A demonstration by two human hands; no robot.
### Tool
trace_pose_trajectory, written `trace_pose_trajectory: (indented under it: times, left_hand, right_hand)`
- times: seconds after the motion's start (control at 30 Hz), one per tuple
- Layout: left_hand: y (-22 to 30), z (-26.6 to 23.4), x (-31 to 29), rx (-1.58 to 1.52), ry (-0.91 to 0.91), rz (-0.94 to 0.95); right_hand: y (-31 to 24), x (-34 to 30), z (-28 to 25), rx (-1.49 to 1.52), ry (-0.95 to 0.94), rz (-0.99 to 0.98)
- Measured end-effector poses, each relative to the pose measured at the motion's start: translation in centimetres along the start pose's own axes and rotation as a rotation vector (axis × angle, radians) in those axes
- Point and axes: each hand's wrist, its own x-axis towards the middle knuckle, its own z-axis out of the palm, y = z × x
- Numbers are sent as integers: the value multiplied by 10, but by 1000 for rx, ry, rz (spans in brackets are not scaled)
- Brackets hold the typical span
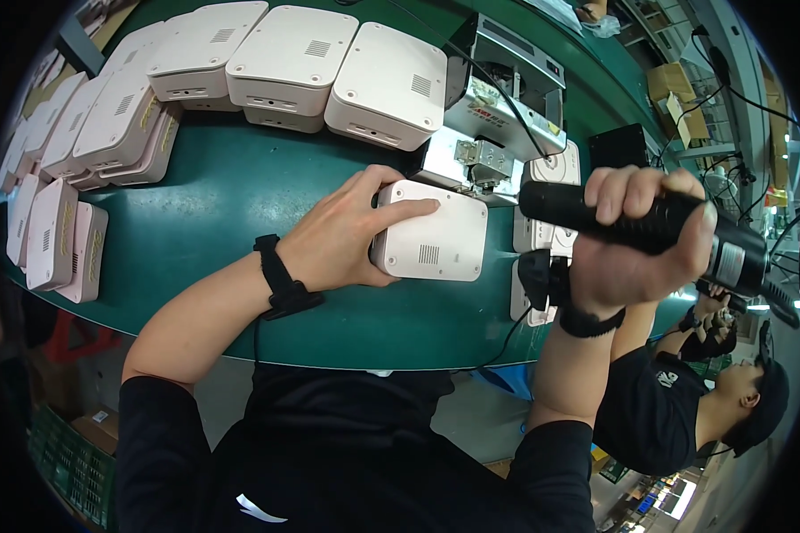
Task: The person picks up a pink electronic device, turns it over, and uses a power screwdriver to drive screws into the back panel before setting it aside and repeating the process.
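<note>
My left hand (347, 226) grips a white box-shaped plastic device (449, 233) by its left side, fingers behind it and thumb across its top. The device rests on the green table with its vented face up and a screw hole near each visible corner. My right hand (644, 235) is wrapped round a black electric screwdriver (560, 204), raised to the right of the device and held nearly sideways. Its cord leaves from the right end. Just behind the device stands a metal screw feeder (498, 120) with a small silver block at its front.
Stacked white devices (293, 58) line the back and left of the green table (213, 169). More white devices (560, 169) lie at right, partly behind the screwdriver. A co-worker (676, 391) sits at right. A green crate (71, 462) stands low at left; cardboard boxes (676, 93) are far right.
</note>
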Motion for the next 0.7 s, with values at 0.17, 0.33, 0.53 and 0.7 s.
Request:
trace_pose_trajectory:
  times: [0.17, 0.33, 0.53, 0.7]
  left_hand:
    - [1, 1, 2, -10, 5, -4]
    - [-3, 0, -2, -8, 18, -24]
    - [-3, 1, -1, -38, 17, -19]
    - [-3, 2, -1, -12, 27, -8]
  right_hand:
    - [10, 13, 8, -123, 65, 69]
    - [-5, -13, 8, 57, -61, 199]
    - [-32, -46, 15, 2, -89, 260]
    - [-31, -58, 16, -43, -84, 307]
